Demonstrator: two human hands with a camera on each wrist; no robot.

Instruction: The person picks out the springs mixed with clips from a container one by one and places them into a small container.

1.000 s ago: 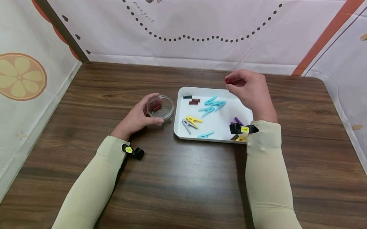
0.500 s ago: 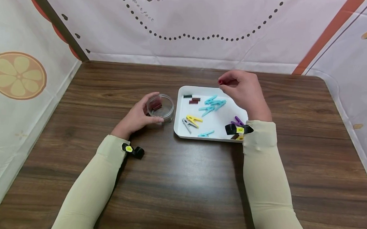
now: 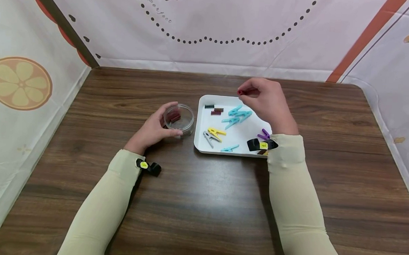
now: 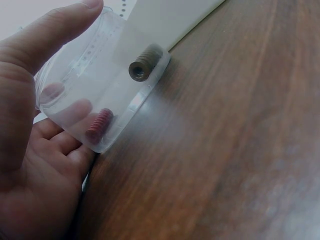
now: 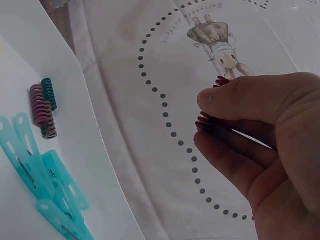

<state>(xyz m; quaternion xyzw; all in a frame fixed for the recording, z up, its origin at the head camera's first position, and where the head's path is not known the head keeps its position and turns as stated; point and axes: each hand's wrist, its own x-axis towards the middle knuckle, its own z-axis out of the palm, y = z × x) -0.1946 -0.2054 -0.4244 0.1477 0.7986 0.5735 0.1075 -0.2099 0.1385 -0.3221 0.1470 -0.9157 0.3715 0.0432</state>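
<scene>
Red spring [image 3: 240, 92] is pinched at the right hand [image 3: 265, 101] fingertips above the tray [image 3: 199, 142]; a slack pinch could drop it. Left hand [image 3: 151, 131] fingers wrap the jar [image 3: 179, 120].

Teal clothespins [image 3: 237, 115], yellow clothespin [image 3: 216, 133], wooden table [image 3: 201, 203]

Jar [image 3: 179, 120] left of tray [image 3: 204, 142] — springs [image 3: 217, 111], pegs [image 3: 237, 115] in tray

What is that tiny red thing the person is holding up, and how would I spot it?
Start at the white plastic tray on the dark wooden table. Above its far edge the right hand pinches a small red coiled metal spring. Unlike the springs lying in the tray, it is held in the air.
</scene>
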